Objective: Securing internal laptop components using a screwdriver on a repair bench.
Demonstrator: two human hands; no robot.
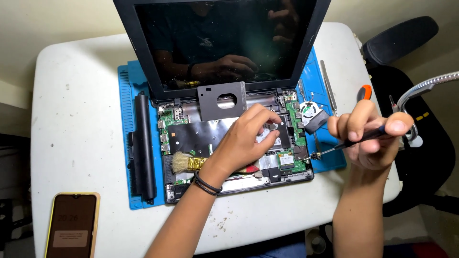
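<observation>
Laptop (239, 138) steadied by left hand (246, 138), fingers spread flat on board; screwdriver (356, 140) clamped in right hand (370, 138), tip angled toward edge.

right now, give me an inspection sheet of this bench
surface: white table with a blue mat under the work
job's things: opened laptop, boards bare, screen tilted up; screwdriver with its tip at the laptop's right edge
clutter: brush on the laptop, long black battery on the mat, loose fan, tweezers, orange-handled tool, phone at front left
grippers: left hand rests fingers on the laptop's insides; right hand holds the screwdriver
cables: nothing seen
surroundings: black chair, bendy lamp arm at right
</observation>
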